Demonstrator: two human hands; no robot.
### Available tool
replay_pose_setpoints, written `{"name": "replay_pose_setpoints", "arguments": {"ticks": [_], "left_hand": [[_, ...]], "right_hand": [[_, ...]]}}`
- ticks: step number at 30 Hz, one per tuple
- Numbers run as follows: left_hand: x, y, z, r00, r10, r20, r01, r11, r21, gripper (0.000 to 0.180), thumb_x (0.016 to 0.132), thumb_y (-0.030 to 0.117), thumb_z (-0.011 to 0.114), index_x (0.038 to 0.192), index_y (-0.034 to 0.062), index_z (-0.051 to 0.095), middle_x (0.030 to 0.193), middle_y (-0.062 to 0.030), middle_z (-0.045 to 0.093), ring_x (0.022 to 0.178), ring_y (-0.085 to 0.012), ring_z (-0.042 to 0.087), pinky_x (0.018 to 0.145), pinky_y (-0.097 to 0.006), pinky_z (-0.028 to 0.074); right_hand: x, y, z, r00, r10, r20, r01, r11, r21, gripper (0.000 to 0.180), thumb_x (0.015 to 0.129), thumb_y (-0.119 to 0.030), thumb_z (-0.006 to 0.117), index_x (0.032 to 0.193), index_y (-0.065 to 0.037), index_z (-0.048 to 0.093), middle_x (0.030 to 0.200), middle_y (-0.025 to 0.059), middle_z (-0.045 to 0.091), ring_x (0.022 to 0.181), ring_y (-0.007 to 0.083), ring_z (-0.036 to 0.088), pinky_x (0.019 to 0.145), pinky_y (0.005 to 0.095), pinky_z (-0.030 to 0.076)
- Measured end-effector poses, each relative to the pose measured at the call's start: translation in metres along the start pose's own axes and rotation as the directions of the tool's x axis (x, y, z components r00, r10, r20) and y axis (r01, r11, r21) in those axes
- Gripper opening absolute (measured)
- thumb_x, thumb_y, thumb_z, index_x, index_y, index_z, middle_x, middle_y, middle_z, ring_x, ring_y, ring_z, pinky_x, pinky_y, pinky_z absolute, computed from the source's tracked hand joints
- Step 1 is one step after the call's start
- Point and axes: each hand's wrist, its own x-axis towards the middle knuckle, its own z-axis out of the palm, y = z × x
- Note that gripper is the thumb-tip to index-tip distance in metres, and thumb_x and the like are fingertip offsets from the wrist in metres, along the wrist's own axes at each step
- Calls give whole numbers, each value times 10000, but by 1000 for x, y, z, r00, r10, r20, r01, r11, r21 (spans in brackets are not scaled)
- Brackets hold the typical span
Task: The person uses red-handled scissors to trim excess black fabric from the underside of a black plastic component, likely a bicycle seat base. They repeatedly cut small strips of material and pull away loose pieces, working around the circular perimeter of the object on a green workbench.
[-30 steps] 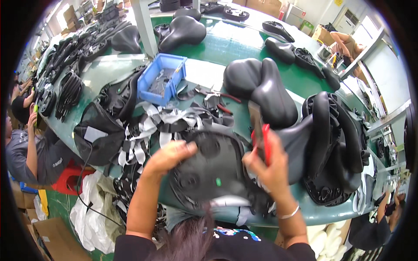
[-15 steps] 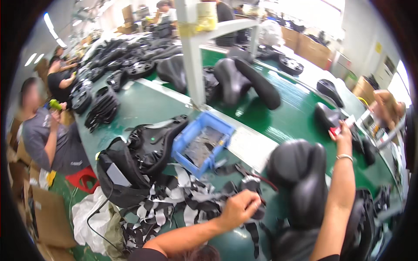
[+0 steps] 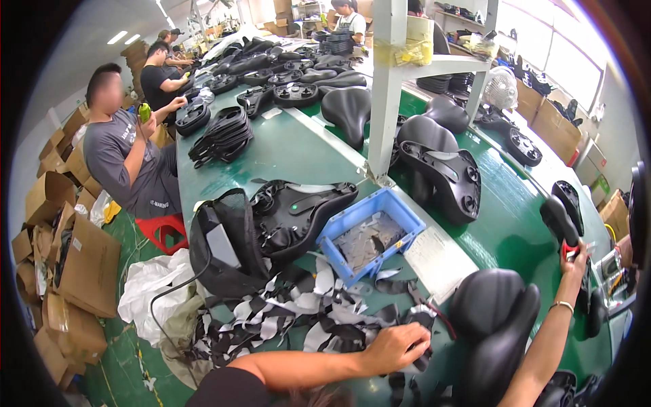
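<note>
My left hand is above the near edge of the green table, its fingers curled closed beside a heap of black and grey fabric scraps. Whatever is between those fingers is hidden. My right arm stretches far to the right, and my right hand is closed around a small red-handled tool whose kind I cannot make out. Just beyond that hand stands a black bicycle saddle. Between my arms sit larger black padded saddles. A red-handled tool with dark jaws lies near my left hand.
A blue plastic crate holds grey scraps. Behind the scraps lies an upturned saddle beside a black mesh-covered one. A white post rises mid-table. Co-workers sit along the left; cardboard boxes crowd the floor.
The view has swung left, so things sit farther right in the picture. Beyond the crate, a saddle now shows its underside. My right hand keeps the red-handled tool; my left stays near the scraps.
</note>
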Motion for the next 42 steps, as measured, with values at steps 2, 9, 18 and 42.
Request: {"name": "replay_pose_setpoints", "arguments": {"ticks": [2,9,18,42], "left_hand": [[4,-1,5,998,-27,-52,21,995,-100,85,875,99,605,885,17,589,820,-115,590,723,-251,603,646,-340,482],[2,19,-41,978,-97,-182,-26,819,-573,311,985,352,471,1084,59,505,936,-48,557,810,-146,564,744,-279,454],[-75,39,-99,677,-515,526,662,114,-741,412,906,255,611,1228,20,507,1114,-101,618,1008,-203,631,916,-375,509],[-100,61,-131,772,-606,190,633,758,-157,495,771,348,675,1065,-35,563,887,-46,581,788,-113,521,722,-261,446]], "right_hand": [[-55,-7,39,982,-17,186,37,994,-105,444,802,-94,714,1211,-129,545,1202,65,588,1073,248,587,856,483,540],[-461,52,167,716,117,689,657,221,-721,383,773,-212,676,1146,-127,653,968,45,599,771,151,583,622,302,446],[-671,99,24,275,580,767,934,29,-357,285,703,-195,684,979,-132,657,887,81,519,779,230,566,567,336,440],[-744,98,-86,860,319,398,470,-194,-861,671,834,-97,660,1425,-49,346,785,202,620,624,395,602,557,447,474]]}}
